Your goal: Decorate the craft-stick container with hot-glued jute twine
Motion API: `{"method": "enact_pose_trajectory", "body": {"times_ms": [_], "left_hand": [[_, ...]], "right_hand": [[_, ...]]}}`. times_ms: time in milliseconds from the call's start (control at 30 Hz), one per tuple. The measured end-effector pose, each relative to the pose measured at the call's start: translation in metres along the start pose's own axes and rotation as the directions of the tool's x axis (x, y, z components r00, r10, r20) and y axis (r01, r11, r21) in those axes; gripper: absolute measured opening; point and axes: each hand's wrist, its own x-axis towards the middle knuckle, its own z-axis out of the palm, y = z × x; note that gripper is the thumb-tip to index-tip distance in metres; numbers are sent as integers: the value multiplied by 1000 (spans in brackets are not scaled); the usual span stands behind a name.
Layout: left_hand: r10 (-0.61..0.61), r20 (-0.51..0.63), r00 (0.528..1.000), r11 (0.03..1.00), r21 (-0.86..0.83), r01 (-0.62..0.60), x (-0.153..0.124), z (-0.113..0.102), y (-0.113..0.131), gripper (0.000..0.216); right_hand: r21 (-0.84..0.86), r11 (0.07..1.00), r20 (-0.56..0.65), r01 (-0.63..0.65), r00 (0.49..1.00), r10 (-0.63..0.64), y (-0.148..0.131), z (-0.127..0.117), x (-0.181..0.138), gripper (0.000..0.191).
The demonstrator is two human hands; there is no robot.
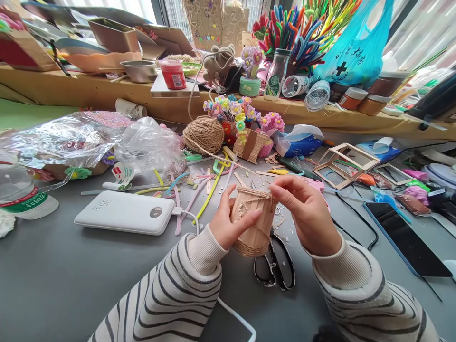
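My left hand (230,222) grips a small pot made of wooden sticks (251,223) from its left side, thumb across the front. Twine is wound round the pot's rim and base. My right hand (306,213) pinches the twine at the pot's upper right rim. A strand of twine runs from there back to a ball of twine (204,134) farther up the grey table (53,280). Black sunglasses (276,266) lie just below the pot.
A white power bank (124,212) lies left of my hands with a cable. A dark tablet (404,237) lies at right. Pipe cleaners, wooden sticks, plastic bags, a wooden frame (344,164) and paper flowers (238,114) crowd the far table. A cluttered shelf runs behind.
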Motion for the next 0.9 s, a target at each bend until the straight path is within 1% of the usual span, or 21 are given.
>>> {"method": "enact_pose_trajectory", "body": {"times_ms": [67, 133, 233, 333, 400, 500, 633, 700, 800, 900], "left_hand": [[-4, 0, 1000, 1000, -20, 4, 1, -4, 4, 96], [-11, 3, 1000, 1000, -14, 11, 1, -8, 10, 95], [-13, 5, 1000, 997, 75, 12, 0, -15, 21, 93], [-14, -26, 1000, 980, 196, 19, -1, -18, 25, 94], [-51, -52, 997, 965, 253, 63, 0, -18, 25, 97], [-87, -66, 994, 956, 275, 102, 2, -16, 22, 99], [-34, -100, 994, 957, 283, 62, 2, -15, 18, 100], [-14, -91, 996, 960, 277, 39, 1, -16, 15, 97], [14, -78, 997, 968, 252, 6, -1, -16, 13, 95], [28, -86, 996, 977, 214, -9, -4, -15, 14, 100]], "right_hand": [[136, 987, -5, -81, 997, 82, -2, 0, 1, 13], [238, 959, 4, -153, 988, 156, -4, 0, 3, 15], [315, 922, 31, -226, 973, 228, -7, -1, 5, 18], [329, 908, 55, -257, 966, 254, -6, -2, 7, 18], [306, 918, 53, -251, 968, 247, -3, -1, 7, 18], [272, 936, 27, -224, 974, 225, 6, 4, 4, 18], [244, 956, -48, -162, 983, 179, 17, 15, -1, 19], [236, 964, -90, -122, 985, 147, 20, 18, -3, 19], [243, 966, -118, -87, 986, 119, 23, 20, -5, 16], [225, 973, -129, -56, 988, 87, 24, 19, -5, 12]]}}
